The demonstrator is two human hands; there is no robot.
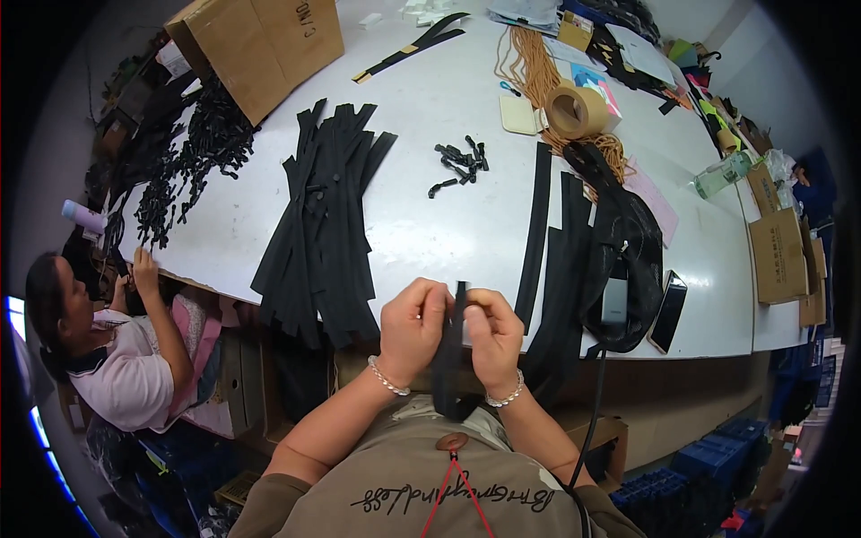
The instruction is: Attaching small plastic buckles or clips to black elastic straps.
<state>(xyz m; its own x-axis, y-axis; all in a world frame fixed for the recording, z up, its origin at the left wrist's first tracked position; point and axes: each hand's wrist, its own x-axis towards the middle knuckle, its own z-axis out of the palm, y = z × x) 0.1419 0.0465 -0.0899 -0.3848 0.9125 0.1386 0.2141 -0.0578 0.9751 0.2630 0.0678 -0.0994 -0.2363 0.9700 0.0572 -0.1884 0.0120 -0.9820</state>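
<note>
Fingers of the left hand [411,328] and right hand [491,334] are closed on one black strap [450,359], pinched between them near its upper end; the strap hangs down in front of the chest, at the near edge of the white counter [448,206]. Just beyond lies a fanned pile of black straps [323,224]. Small black clips [462,161] sit farther out, a tape roll [576,111] beyond them.

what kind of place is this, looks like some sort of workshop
Most likely a small assembly or sewing-goods workshop. A long white worktable carries a stack of cut black strips, small black clips and a tape roll. Cardboard boxes stand about, and another person works alongside.
</note>
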